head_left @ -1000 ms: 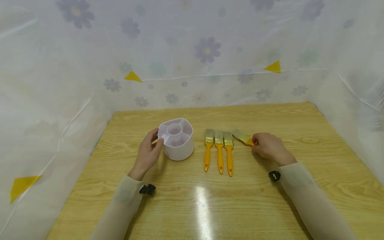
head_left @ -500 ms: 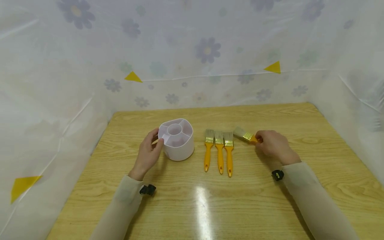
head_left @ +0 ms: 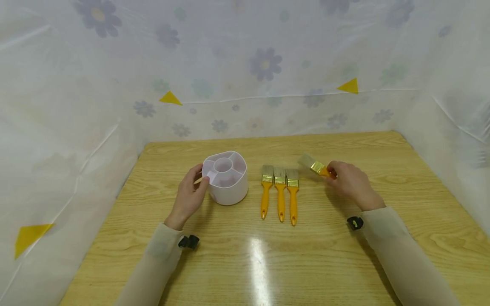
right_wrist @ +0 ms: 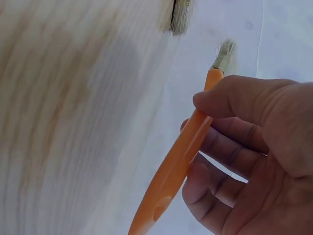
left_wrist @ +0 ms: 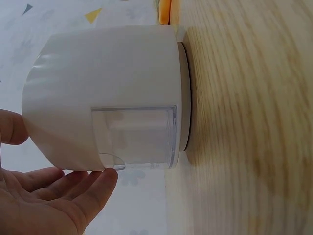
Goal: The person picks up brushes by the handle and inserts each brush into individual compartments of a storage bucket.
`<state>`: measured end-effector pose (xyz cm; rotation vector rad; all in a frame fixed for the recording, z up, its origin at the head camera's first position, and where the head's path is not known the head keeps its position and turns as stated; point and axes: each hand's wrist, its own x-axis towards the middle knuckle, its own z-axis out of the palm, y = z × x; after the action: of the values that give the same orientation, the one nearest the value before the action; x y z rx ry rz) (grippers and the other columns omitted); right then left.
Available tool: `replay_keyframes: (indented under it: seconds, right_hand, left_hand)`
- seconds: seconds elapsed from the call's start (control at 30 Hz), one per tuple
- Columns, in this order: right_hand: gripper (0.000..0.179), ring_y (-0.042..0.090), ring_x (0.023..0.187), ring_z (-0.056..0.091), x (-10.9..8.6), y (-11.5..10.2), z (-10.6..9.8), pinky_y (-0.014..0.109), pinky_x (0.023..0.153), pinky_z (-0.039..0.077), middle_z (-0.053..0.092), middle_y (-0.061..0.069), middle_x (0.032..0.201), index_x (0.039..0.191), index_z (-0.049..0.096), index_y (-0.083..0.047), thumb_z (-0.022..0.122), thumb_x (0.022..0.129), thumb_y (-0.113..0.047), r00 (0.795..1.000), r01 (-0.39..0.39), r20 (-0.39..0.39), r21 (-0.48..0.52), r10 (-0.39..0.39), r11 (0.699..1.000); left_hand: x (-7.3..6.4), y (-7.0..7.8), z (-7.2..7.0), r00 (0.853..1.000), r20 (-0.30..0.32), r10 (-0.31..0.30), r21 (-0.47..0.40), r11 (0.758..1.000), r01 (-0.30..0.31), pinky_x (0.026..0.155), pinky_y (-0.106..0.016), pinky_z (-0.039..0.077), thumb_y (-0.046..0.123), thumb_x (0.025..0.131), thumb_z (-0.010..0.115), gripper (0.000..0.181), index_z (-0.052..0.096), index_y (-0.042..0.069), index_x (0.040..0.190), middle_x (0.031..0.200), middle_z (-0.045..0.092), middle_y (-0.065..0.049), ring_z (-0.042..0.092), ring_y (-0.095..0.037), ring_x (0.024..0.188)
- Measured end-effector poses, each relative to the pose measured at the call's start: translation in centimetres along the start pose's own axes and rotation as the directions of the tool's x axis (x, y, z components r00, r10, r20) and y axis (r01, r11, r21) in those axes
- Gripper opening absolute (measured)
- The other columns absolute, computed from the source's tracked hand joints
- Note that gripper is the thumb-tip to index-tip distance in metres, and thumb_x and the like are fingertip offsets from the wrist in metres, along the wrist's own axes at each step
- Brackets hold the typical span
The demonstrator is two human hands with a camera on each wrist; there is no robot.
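Right of three laid-out brushes, right hand is pinching a fourth brush, its long axis slanting bristles-left, while left hand is touching the white holder leftward beyond them, thumb and fingers apart.

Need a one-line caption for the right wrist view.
Right hand holds a paintbrush by its orange handle, another brush partly visible at the top edge.

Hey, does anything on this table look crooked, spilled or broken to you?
Nothing stands out. The white holder stands upright, the three paintbrushes lie side by side, and I see no spill or damage. The fourth brush slants, but only because the right hand is holding it.
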<state>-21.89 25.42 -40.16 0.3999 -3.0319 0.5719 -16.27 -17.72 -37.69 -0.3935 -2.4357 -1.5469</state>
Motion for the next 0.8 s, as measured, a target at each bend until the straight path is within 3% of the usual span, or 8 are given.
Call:
replay_keyframes:
  seconds: [0.37, 0.8]
  right_hand:
    - [0.028, 0.03, 0.082, 0.06, -0.1, -0.8, 0.0, 0.049, 0.068, 0.05, 0.065, 0.019, 0.099, 0.111, 0.062, 0.004, 0.065, 0.086, -0.009, 0.996, 0.081, -0.046, 0.009, -0.08, 0.997]
    - [0.028, 0.025, 0.079, 0.06, 0.0, -1.0, 0.2, 0.045, 0.067, 0.05, 0.066, 0.014, 0.096, 0.11, 0.064, 0.001, 0.067, 0.084, -0.008, 0.991, 0.129, -0.046, 0.056, -0.126, 0.99]
  left_hand:
    - [0.1, -0.1, 0.0, 1.0, 0.007, 0.009, -0.007, 1.0, -0.009, 0.095, -0.055, 0.045, 0.004, 0.098, 0.049, 0.044, 0.038, -0.013, 0.137, 0.136, 0.043, -0.032, 0.045, -0.046, 0.123]
    - [0.1, -0.2, 0.1, 1.0, 0.008, -0.001, -0.011, 1.0, 0.001, 0.096, -0.055, 0.044, 0.005, 0.098, 0.05, 0.044, 0.038, -0.013, 0.137, 0.137, 0.042, -0.031, 0.045, -0.046, 0.123]
